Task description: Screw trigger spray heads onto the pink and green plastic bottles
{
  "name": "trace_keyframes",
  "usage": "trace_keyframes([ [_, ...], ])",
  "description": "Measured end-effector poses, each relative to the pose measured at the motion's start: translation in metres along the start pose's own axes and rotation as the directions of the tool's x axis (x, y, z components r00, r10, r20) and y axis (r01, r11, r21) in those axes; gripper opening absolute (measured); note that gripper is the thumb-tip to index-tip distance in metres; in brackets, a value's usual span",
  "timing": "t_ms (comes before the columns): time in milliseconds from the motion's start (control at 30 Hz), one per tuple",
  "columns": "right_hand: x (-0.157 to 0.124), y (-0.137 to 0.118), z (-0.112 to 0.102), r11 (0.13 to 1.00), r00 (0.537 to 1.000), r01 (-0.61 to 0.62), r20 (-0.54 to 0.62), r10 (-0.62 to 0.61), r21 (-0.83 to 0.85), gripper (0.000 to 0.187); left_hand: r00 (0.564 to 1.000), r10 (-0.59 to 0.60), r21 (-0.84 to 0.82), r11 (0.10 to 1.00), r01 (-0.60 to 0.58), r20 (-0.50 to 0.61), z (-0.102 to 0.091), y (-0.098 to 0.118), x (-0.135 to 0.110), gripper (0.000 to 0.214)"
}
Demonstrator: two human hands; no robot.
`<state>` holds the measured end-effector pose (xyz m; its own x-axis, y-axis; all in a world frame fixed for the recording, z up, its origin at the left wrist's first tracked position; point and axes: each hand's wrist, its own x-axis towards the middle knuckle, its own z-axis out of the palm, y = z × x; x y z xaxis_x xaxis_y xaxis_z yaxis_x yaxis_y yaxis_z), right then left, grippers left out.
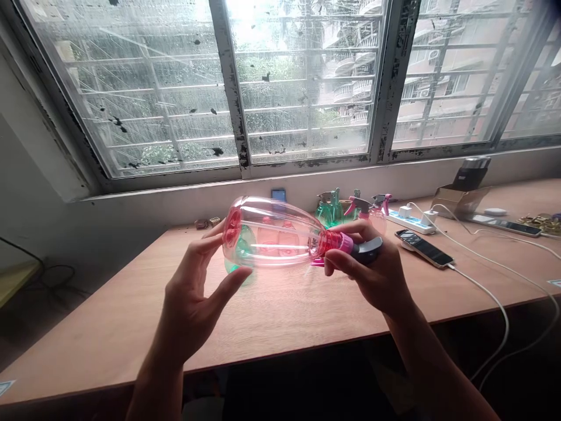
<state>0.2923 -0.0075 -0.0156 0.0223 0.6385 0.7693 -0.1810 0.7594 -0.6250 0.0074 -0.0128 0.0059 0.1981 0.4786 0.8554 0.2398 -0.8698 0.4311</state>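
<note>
I hold a clear pink spray bottle point(272, 232) sideways above the wooden table point(280, 304), its base to the left and its grey trigger head to the right. My right hand point(372, 272) is closed around the pink collar and the grey spray head. My left hand point(197, 292) cups the bottle's base, fingers curved and partly spread, fingertips touching the plastic. A green bottle point(240, 257) shows behind and below the pink one.
Several green and pink spray bottles point(346, 210) stand by the wall. A phone point(424, 248) on a white cable, a power strip point(409, 219), a cardboard box point(460, 199) and another phone point(512, 225) lie at the right. A window spans the back.
</note>
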Motion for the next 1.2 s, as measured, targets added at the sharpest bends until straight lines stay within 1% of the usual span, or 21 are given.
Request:
trace_keyframes([
  [200, 0.0009, -0.0014, -0.0002, 0.999, 0.999, -0.036, 0.005, 0.036, 0.014, 0.022, 0.999, -0.036, 0.04, 0.999, 0.036, 0.004, -0.0004, 0.0007, -0.0026, 0.045],
  [267, 0.0007, -0.001, -0.0007, 0.999, 0.999, -0.036, 0.024, 0.035, 0.004, 0.023, 0.999, -0.033, 0.043, 0.999, 0.034, -0.026, 0.0012, 0.0015, -0.0015, 0.04],
  [367, 0.0003, 0.0002, 0.0, 0.999, 0.996, -0.046, 0.071, 0.045, 0.005, 0.028, 0.994, -0.024, 0.039, 0.999, 0.029, -0.105, 0.004, 0.0029, 0.0008, 0.031],
  [433, 0.0001, 0.0009, 0.001, 0.998, 0.994, -0.056, 0.092, 0.054, 0.013, 0.031, 0.991, -0.02, 0.035, 0.999, 0.025, -0.13, 0.0049, 0.0035, 0.0021, 0.028],
  [533, 0.0001, 0.0012, 0.0019, 0.998, 0.996, -0.056, 0.074, 0.055, 0.011, 0.031, 0.995, -0.008, 0.014, 1.0, 0.01, -0.101, 0.0039, 0.0028, 0.0036, 0.033],
  [667, 0.0007, 0.0, 0.001, 0.999, 0.998, -0.048, 0.046, 0.048, -0.007, 0.027, 0.999, 0.016, 0.025, 1.0, -0.015, -0.036, -0.0006, -0.0007, 0.0036, 0.051],
  [767, 0.0009, 0.0001, 0.0004, 0.999, 0.997, -0.046, 0.068, 0.046, -0.012, 0.026, 0.999, 0.0, 0.036, 0.999, -0.001, 0.033, -0.0031, -0.0021, 0.0019, 0.065],
  [833, 0.0003, 0.0012, 0.0001, 0.998, 0.993, -0.053, 0.104, 0.055, -0.018, 0.029, 0.998, -0.013, 0.008, 1.0, 0.012, 0.061, -0.0022, -0.0016, 0.001, 0.067],
  [867, -0.0003, 0.0018, -0.0001, 0.998, 0.991, -0.055, 0.119, 0.058, -0.025, 0.03, 0.999, -0.013, -0.014, 1.0, 0.014, 0.052, -0.0008, -0.0012, 0.001, 0.063],
  [933, -0.0018, 0.0029, -0.0003, 0.997, 0.988, -0.057, 0.139, 0.064, -0.048, 0.03, 1.0, -0.01, -0.045, 0.999, 0.009, -0.015, 0.003, -0.0002, 0.0017, 0.05],
  [1000, -0.0029, 0.0032, -0.0004, 0.996, 0.988, -0.064, 0.14, 0.073, -0.067, 0.031, 0.996, -0.014, -0.042, 0.999, 0.011, -0.092, 0.0061, 0.0002, 0.0031, 0.038],
  [1033, -0.0031, 0.0029, -0.0003, 0.995, 0.987, -0.07, 0.138, 0.079, -0.068, 0.032, 0.994, -0.018, -0.033, 0.999, 0.015, -0.112, 0.0068, 0.0002, 0.0039, 0.035],
  [1100, -0.0024, 0.0019, 0.0003, 0.995, 0.987, -0.089, 0.134, 0.093, -0.038, 0.032, 0.994, -0.014, -0.015, 1.0, 0.012, -0.109, 0.0057, -0.0007, 0.0049, 0.037],
  [1200, -0.0003, 0.0, 0.0013, 0.993, 0.985, -0.108, 0.137, 0.1, 0.052, 0.029, 0.998, 0.024, 0.033, 0.999, -0.022, -0.061, 0.0011, -0.0033, 0.0049, 0.051],
])
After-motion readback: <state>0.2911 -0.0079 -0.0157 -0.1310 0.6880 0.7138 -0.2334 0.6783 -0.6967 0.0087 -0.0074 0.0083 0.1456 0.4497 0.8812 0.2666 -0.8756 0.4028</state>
